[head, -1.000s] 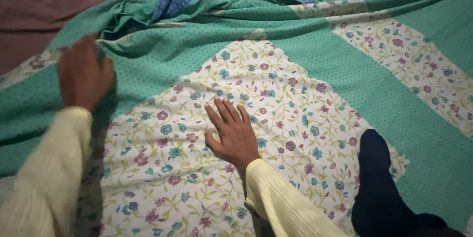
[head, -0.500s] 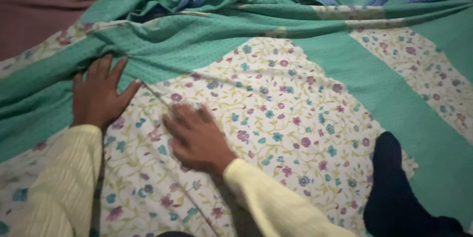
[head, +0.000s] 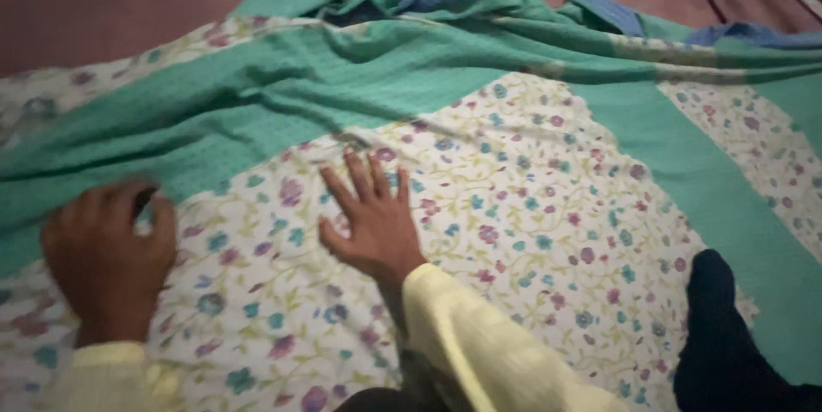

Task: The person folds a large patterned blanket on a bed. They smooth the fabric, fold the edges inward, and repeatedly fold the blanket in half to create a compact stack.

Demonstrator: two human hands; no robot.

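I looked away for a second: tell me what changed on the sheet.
The left hand slid from the bunched green fold down toward the person, onto the floral panel, fingers now curled. The right hand swept left, then came back, and lies flat. Neither grips the sheet. The dark cloth stays at lower right.

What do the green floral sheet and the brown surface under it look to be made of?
The green floral sheet looks like thin printed woven cloth, probably cotton: matte, bunching in soft folds along its far edge. The brown surface also seems to be matte fabric, with shallow creases; its fibre cannot be told.
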